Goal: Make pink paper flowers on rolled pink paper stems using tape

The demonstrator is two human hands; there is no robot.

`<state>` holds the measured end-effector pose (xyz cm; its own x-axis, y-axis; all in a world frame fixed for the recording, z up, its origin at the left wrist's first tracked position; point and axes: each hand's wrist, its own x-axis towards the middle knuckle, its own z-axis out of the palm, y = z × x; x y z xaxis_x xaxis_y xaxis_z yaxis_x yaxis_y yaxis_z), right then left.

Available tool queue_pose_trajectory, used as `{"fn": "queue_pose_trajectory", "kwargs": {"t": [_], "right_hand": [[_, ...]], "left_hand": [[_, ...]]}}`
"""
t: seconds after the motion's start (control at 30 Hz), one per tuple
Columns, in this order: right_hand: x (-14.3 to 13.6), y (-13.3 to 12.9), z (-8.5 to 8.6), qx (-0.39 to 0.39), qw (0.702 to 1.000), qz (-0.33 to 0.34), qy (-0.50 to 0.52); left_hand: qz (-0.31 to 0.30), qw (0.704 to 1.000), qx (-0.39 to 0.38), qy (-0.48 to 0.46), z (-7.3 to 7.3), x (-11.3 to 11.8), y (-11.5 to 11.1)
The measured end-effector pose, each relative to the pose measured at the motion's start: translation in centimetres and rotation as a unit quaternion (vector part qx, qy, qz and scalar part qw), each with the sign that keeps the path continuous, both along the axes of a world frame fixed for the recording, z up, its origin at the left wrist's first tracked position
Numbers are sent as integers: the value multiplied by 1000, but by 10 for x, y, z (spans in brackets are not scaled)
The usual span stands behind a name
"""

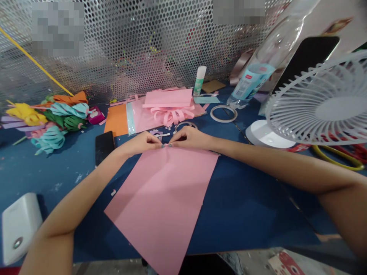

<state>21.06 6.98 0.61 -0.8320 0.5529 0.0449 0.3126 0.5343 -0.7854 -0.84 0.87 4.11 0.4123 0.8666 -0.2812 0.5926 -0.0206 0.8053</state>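
A large pink paper sheet [163, 194] lies on the blue table, its lower corner hanging past the front edge. At the sheet's far edge, my left hand [146, 143] pinches the paper between thumb and fingers. My right hand [187, 138] pinches the same edge right beside it, the fingertips nearly meeting. A slight crease runs down from the pinched spot. Just beyond my hands lie a tape roll [186, 126], partly hidden, and small paper scraps [160, 134].
Behind are pink fringed strips [173, 114], a glue stick [199, 81], a second tape roll [223, 114] and a water bottle [252, 82]. A white fan [323, 107] stands right. Left are paper flowers [51, 118], a black phone [104, 147] and a white device [21, 229].
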Motion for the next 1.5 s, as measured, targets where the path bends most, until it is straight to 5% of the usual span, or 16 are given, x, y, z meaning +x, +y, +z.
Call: {"fn": "queue_pose_trajectory", "kwargs": {"t": [0.47, 0.9, 1.5], "right_hand": [[0, 3, 2, 18, 999, 32, -33], [0, -4, 3, 9, 999, -7, -35], [0, -4, 8, 10, 999, 29, -39]], "left_hand": [[34, 999, 10, 11, -3, 4, -2], [-23, 998, 39, 43, -3, 0, -1], [26, 1000, -3, -6, -3, 8, -3]]}}
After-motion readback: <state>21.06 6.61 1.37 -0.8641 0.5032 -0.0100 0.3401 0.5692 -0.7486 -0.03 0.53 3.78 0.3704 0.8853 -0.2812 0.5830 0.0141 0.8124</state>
